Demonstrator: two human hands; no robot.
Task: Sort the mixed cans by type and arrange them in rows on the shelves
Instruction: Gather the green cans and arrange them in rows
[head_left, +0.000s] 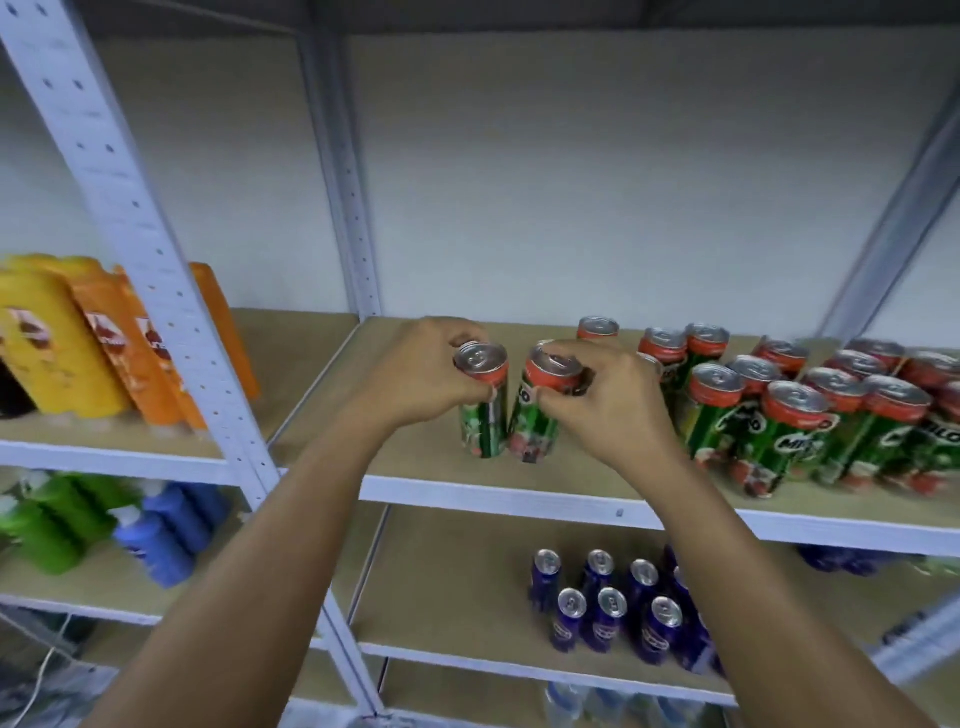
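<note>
Hands, left (415, 371) and right (605, 400), each round one green can: left can (483, 402), right can (540, 410).

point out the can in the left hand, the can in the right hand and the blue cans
can in the left hand (483, 423): head view, green side below the fingers
can in the right hand (535, 421): head view, green side
blue cans (610, 621): head view, front can's side, lower shelf

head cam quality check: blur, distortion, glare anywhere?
Head view: wide-angle bowing on the shelf posts; motion smear on the orange bottles and right-hand green cans; left hand and right hand fairly sharp; soft glare on can lids only.
</note>
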